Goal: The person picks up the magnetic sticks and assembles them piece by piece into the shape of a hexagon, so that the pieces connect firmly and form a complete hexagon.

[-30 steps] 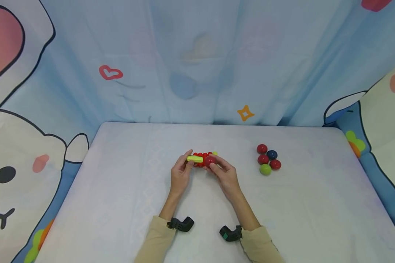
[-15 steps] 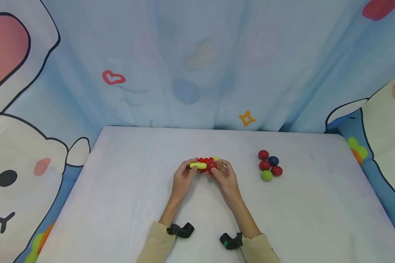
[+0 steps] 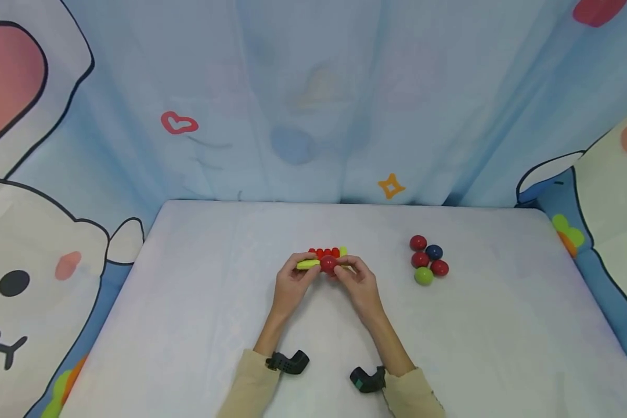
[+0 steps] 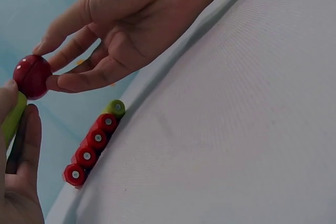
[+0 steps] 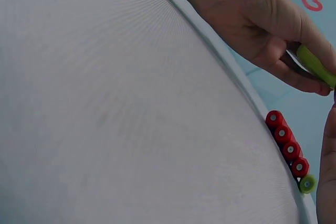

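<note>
My left hand (image 3: 289, 287) pinches a yellow-green rod (image 3: 307, 265) between thumb and fingers. Held in the fingertips of my right hand (image 3: 360, 287) is a glossy red ball (image 3: 328, 265), which meets the rod's right end. In the left wrist view the red ball (image 4: 32, 77) sits right at the tip of the yellow-green rod (image 4: 12, 121). Behind both hands, several red rods (image 3: 327, 253) lie side by side on the table, with another yellow-green rod (image 3: 343, 252) at the row's right end. Light round spots mark the red rods' ends (image 4: 97, 138).
To the right on the white table (image 3: 491, 302) is a loose cluster of balls: several red balls (image 3: 440, 267), a dark blue ball (image 3: 434, 252) and a green ball (image 3: 424, 276). A blue printed curtain (image 3: 313, 116) hangs behind the table's far edge.
The red ball has moved left against the rod's end and now covers more of it. My hands have come closer together. The ball cluster and the rod row stay put.
</note>
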### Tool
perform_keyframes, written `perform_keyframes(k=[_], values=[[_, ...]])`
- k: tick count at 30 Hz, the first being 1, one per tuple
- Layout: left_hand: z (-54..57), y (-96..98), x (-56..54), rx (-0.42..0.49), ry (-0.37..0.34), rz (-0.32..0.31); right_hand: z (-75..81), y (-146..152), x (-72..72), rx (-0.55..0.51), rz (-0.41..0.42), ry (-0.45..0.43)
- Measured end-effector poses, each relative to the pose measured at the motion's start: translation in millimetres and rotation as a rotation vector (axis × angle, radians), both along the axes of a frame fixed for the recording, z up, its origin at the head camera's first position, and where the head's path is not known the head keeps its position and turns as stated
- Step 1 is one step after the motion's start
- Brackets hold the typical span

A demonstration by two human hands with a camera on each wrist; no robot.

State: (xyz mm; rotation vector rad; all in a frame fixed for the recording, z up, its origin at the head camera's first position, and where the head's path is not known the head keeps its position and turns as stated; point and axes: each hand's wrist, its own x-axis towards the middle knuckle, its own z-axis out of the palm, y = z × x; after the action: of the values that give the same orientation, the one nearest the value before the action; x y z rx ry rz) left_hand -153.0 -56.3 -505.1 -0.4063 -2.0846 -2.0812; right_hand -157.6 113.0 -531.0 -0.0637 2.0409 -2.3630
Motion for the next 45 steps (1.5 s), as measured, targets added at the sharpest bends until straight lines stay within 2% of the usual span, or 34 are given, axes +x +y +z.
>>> perform_keyframes(k=[4, 5, 12, 15, 18, 20, 22, 26, 29, 36, 41, 45], values=[[1.7, 2.1, -3.0, -0.109, 0.129, 0.045, 1.9, 3, -2.2, 0.034, -0.024, -0.002], [-1.3, 2.5, -4.5, -0.129, 0.145, 0.055, 2.4, 3, -2.3, 0.036, -0.024, -0.003], [-29.0, 1.3, -6.1, -0.269, 0.109, 0.056, -1.8, 2, 4.8, 0.084, 0.010, 0.001], [-34.2, -1.0, -3.2, -0.295, 0.150, 0.054, -4.6, 1, 8.6, 0.158, 0.037, 0.036], [-35.5, -1.5, -5.6, -0.308, 0.213, 0.074, -4.5, 1, 7.1, 0.210, 0.043, 0.094], [-34.1, -0.6, -10.5, -0.310, 0.241, 0.107, -2.7, 2, 2.7, 0.215, 0.015, 0.137], [-32.2, 0.8, -16.7, -0.319, 0.264, 0.161, -1.1, 4, -2.6, 0.230, -0.058, 0.174], [-31.4, 1.7, -23.0, -0.346, 0.311, 0.298, 0.0, 6, -8.2, 0.367, -0.244, 0.221], [-32.6, 0.7, -22.3, -0.388, 0.347, 0.363, -1.2, 7, -7.8, 0.461, -0.316, 0.217], [-33.2, -1.7, -19.6, -0.443, 0.355, 0.411, -2.7, 7, -7.4, 0.461, -0.310, 0.199], [-33.1, -4.4, -18.9, -0.486, 0.353, 0.488, -3.8, 7, -7.1, 0.453, -0.302, 0.189], [-35.0, -7.2, -17.8, -0.588, 0.407, 0.571, -5.3, 6, -4.9, 0.478, -0.302, 0.153]])
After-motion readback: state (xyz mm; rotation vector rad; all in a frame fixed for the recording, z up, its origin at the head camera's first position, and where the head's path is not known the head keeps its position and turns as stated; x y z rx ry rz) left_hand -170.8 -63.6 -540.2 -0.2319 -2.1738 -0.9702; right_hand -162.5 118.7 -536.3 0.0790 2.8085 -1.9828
